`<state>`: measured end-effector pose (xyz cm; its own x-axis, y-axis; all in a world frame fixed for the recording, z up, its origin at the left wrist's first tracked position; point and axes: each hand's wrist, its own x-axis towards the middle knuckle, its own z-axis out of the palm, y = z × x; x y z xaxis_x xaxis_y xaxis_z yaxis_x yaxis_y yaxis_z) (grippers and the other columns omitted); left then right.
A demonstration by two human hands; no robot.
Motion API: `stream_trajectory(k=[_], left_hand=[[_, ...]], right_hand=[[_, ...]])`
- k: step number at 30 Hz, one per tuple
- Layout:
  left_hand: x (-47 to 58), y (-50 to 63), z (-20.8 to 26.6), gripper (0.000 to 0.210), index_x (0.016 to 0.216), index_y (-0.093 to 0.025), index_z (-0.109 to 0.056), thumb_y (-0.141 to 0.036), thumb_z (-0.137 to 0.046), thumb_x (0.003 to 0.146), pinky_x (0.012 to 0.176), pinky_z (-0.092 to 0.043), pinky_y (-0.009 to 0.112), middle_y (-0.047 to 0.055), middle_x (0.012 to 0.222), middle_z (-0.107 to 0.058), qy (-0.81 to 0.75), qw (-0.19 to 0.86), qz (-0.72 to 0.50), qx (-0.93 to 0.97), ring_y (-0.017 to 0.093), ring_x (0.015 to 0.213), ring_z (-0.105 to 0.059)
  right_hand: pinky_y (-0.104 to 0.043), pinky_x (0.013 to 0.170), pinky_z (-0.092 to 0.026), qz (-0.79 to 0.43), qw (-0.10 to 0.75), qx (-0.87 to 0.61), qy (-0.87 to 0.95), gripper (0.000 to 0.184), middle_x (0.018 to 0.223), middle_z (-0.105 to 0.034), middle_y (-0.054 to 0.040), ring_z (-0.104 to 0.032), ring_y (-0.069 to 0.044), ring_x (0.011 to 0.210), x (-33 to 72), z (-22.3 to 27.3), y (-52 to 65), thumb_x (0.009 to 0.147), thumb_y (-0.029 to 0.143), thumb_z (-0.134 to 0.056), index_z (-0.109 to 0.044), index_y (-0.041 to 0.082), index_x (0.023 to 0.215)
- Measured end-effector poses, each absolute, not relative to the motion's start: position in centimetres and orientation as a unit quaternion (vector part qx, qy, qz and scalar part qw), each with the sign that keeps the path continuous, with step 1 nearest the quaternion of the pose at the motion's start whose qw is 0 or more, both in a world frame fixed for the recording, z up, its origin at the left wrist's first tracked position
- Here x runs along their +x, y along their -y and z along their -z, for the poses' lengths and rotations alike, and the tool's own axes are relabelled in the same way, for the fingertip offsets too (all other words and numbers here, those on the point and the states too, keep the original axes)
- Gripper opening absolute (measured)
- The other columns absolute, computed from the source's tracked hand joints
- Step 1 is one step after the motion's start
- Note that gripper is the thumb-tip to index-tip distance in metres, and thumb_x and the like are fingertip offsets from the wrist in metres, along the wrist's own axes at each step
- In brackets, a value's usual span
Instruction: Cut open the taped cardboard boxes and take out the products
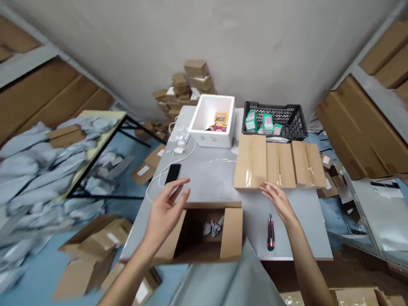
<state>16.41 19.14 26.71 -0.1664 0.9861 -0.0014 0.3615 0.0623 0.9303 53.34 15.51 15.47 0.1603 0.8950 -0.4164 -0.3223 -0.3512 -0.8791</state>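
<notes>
Above the left flap of an open cardboard box (232, 233), my left hand (167, 208) hangs with its fingers apart and nothing in it. Crumpled paper (214, 227) lies inside that box. My right hand (276, 199) is also free, fingers stretched out, by the near edge of a taped cardboard carton (251, 163); whether it touches the carton I cannot tell. Two more taped cartons, a middle one (280, 165) and a right one (308, 163), lie beside it in a row. Below my right hand rests a red and black box cutter (270, 233).
On the table (210, 170) stand a white foam box (212, 139) with colourful packets and a black crate (288, 114) with green and pink boxes. A phone (172, 173) and white cables lie left. Grey bags (41, 161) cover the side table; cartons litter the floor.
</notes>
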Motion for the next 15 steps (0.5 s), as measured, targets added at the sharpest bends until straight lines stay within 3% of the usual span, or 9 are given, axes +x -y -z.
stream_trajectory(k=[6,10,15], left_hand=[[6.7,-9.0,-24.1,0.064,0.121,-0.024,-0.078,-0.076,-0.081,0.084,0.131,-0.047,0.061,0.013,0.139,-0.080,-0.784,0.310,-0.367,0.393,0.039,0.140,-0.069],[4.3,-4.1,-20.6,0.079,0.123,-0.021,-0.079,-0.084,-0.083,0.075,0.131,-0.043,0.061,0.020,0.149,-0.075,-0.804,0.403,-0.313,0.305,0.044,0.149,-0.062],[4.9,-1.5,-17.5,0.077,0.137,-0.020,-0.076,-0.066,-0.084,0.076,0.117,-0.055,0.052,0.019,0.150,-0.074,-0.758,0.524,-0.346,0.176,0.039,0.145,-0.064]], right_hand=[[-0.065,0.118,-0.060,-0.624,0.408,-0.624,0.236,0.067,0.142,-0.080,-0.0166,-0.077,-0.039,0.129,50.6,-11.9,-5.2,0.081,0.077,-0.092,-0.084,0.027,0.125],[-0.062,0.107,-0.067,-0.691,0.314,-0.617,0.206,0.074,0.139,-0.081,-0.0144,-0.079,-0.040,0.127,48.4,-9.4,-1.4,0.075,0.077,-0.095,-0.082,0.028,0.128],[-0.057,0.107,-0.068,-0.730,0.266,-0.596,0.201,0.077,0.150,-0.077,-0.0093,-0.076,-0.037,0.135,46.3,-9.3,0.8,0.080,0.075,-0.093,-0.078,0.033,0.143]])
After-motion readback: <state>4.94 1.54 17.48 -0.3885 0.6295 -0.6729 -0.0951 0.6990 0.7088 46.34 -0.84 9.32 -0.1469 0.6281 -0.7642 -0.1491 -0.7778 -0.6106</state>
